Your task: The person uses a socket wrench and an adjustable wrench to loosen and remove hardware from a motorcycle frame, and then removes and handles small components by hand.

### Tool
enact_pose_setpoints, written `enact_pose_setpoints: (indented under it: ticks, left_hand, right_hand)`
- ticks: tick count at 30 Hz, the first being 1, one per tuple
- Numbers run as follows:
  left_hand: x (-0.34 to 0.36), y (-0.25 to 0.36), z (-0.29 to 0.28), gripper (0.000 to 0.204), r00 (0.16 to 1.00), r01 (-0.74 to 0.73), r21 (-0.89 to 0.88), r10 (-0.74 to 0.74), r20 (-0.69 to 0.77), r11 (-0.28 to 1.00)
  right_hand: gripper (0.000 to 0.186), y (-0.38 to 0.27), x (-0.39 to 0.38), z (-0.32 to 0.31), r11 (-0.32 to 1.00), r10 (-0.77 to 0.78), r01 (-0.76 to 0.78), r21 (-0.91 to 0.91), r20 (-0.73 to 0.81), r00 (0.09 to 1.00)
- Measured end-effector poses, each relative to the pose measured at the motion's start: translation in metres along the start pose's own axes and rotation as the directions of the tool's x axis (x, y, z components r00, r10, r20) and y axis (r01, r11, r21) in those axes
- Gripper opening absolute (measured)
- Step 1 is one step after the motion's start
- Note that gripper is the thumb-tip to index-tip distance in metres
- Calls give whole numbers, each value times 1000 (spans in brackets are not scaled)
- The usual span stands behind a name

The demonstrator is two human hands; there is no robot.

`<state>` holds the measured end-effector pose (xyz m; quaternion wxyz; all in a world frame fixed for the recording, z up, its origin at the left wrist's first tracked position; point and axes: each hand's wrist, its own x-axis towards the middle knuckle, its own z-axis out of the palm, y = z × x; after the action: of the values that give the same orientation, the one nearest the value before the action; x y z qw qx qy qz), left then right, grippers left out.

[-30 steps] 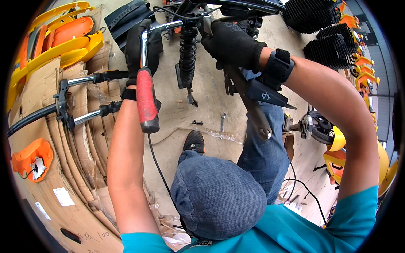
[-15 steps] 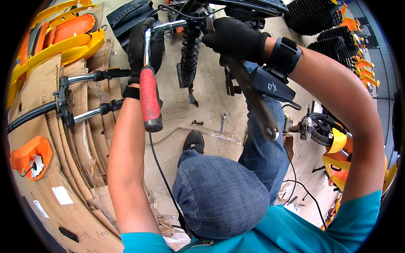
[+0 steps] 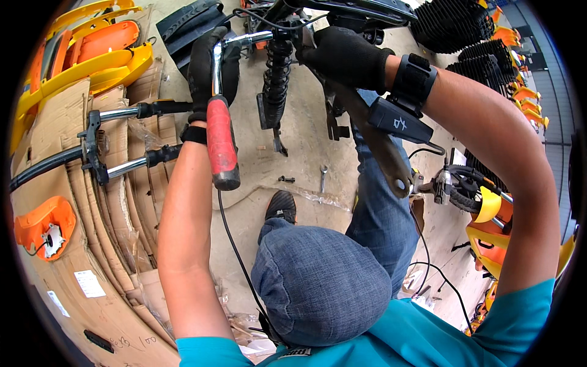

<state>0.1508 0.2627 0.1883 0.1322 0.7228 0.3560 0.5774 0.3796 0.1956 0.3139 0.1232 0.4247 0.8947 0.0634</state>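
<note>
Left hand [image 3: 205, 70] sits behind the head end of the red-handled ratchet [image 3: 222, 137], can't tell if fingers are closed; ratchet's chrome extension runs to the coil shock's [image 3: 277, 79] top. Right hand [image 3: 345, 60] clenched round the dark flat bar [image 3: 386, 156]. Spanner [image 3: 323, 177] on floor [image 3: 251, 162], right of the cardboard stack's [image 3: 92, 244] right edge.

From head height we look down (a fisheye view), quite near the left hand [image 3: 205, 76] and the right hand [image 3: 345, 60].
</note>
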Motion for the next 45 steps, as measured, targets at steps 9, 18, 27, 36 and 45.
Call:
enact_pose_setpoints:
  ticks: [9,18,27,36,45]
  left_hand:
    - [0,3,-5,33,992,124,-76,-123,21,989]
    - [5,18,-10,33,999,41,-23,-41,-10,999]
    - [14,29,-4,16,995,76,-69,-81,-62,995]
    - [19,24,-6,10,998,-61,5,62,-18,998]
    - [18,20,-9,10,1000,-14,23,14,5,1000]
  right_hand:
    - [7,1,14,-18,985,-172,168,45,87,981]
    - [27,-4,9,-18,689,78,-226,689,239,968]
    - [28,-3,13,4,881,-105,5,473,186,977]
    - [22,-27,-17,3,428,136,-237,872,198,971]
    - [22,-101,-88,-47,-214,301,-394,894,445,844]
